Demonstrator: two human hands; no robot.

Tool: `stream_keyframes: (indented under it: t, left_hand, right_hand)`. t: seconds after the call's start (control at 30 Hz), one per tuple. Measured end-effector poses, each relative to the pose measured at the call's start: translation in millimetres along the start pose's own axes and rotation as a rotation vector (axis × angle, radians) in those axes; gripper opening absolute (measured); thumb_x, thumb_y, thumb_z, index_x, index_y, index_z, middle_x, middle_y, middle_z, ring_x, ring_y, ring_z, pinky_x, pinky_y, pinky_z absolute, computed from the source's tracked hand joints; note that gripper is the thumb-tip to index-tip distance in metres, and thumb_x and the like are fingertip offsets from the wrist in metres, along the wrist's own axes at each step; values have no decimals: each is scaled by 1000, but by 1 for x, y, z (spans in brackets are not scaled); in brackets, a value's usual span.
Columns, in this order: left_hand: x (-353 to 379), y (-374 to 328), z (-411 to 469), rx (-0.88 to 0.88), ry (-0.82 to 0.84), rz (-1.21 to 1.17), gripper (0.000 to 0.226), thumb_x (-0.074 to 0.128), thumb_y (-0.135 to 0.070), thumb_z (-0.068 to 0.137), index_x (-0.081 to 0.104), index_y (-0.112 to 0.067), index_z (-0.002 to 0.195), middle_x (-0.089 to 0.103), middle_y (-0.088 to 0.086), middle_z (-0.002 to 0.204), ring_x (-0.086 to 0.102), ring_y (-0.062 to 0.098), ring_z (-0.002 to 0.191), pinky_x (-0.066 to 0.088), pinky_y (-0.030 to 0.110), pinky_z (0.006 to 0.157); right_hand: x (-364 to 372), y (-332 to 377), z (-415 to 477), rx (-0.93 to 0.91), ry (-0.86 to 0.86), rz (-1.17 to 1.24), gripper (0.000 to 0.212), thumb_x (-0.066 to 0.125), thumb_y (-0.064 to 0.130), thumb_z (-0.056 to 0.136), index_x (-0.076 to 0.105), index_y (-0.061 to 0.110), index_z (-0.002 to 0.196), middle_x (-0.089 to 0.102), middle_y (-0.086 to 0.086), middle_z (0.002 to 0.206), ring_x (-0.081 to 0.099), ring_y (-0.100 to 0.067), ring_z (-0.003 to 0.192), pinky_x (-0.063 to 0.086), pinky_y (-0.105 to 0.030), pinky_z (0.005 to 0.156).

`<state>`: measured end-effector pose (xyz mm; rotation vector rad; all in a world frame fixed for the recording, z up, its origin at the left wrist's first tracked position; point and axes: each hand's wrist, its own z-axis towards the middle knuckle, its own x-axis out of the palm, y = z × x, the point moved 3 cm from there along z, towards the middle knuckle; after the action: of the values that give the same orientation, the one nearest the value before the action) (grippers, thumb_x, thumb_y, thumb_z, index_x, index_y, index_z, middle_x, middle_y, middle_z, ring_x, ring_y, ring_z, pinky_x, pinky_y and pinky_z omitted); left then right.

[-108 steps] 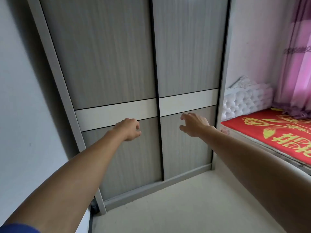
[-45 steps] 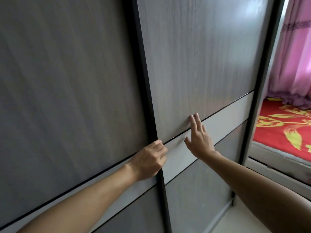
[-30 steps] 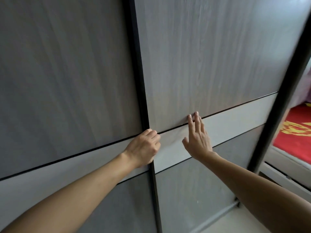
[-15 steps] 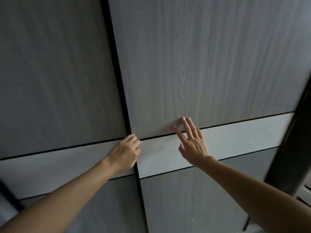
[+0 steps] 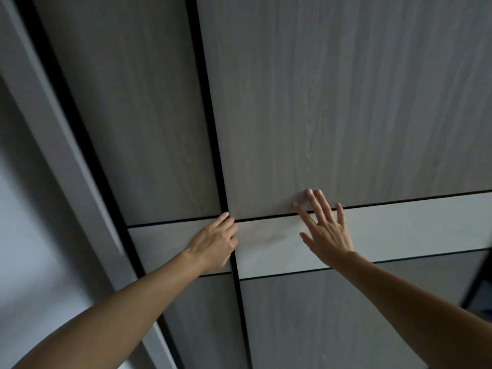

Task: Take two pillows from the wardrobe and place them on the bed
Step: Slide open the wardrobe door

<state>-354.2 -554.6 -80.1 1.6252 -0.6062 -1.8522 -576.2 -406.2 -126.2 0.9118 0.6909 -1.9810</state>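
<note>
The wardrobe fills the view, with two grey wood-grain sliding doors crossed by a pale band. My left hand is at the black vertical edge of the right door, its fingers curled onto that edge. My right hand lies flat on the same door with its fingers spread over the pale band. The left door sits behind it. No pillow is in view, and neither is the bed.
The wardrobe's grey side frame runs down the left, with a white wall beside it. A dark gap shows at the lower right, past the right door's far edge.
The right door has slid left across the left door under both hands. The wardrobe's left frame has come into view and the bed has gone out of view.
</note>
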Motion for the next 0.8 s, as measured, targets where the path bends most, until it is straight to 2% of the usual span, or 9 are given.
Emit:
stream_keyframes:
  t: [0.17, 0.33, 0.47, 0.6, 0.8]
  left_hand:
    - [24, 24, -34, -39, 38, 11, 16, 60, -25, 79, 71, -13, 80, 66, 7, 90, 61, 26, 98, 33, 44, 114]
    - [42, 49, -66, -122, 43, 35, 9, 76, -23, 60, 72, -16, 61, 66, 3, 74, 65, 23, 82, 47, 44, 104]
    - [66, 68, -97, -154, 26, 75, 8, 71, -18, 68, 72, -11, 66, 66, 8, 80, 63, 26, 88, 38, 47, 110]
    - [81, 86, -122, -204, 43, 88, 6, 73, -14, 66, 72, -9, 68, 67, 11, 86, 64, 30, 93, 40, 49, 108]
    - [94, 105, -156, -217, 129, 166, 14, 67, -19, 75, 73, -6, 75, 66, 17, 97, 61, 34, 101, 31, 51, 114]
  right_hand:
    - [5, 48, 12, -75, -34, 1, 90, 74, 40, 76, 23, 25, 149, 0, -13, 160, -2, -30, 146, 19, -64, 109]
    - [12, 84, 25, -249, -109, -31, 86, 75, 36, 76, 29, 23, 147, 2, -15, 160, 2, -32, 146, 12, -62, 112]
    - [13, 113, 34, -329, -143, -16, 79, 73, 34, 78, 34, 24, 145, 6, -12, 160, 2, -29, 147, 10, -61, 113]
    - [13, 139, 43, -393, -171, 14, 75, 72, 29, 79, 36, 24, 145, 11, -9, 159, 7, -27, 146, 13, -57, 114]
    - [19, 166, 56, -468, -199, 8, 76, 67, 35, 85, 27, 25, 149, 13, -5, 159, 9, -24, 146, 9, -49, 117]
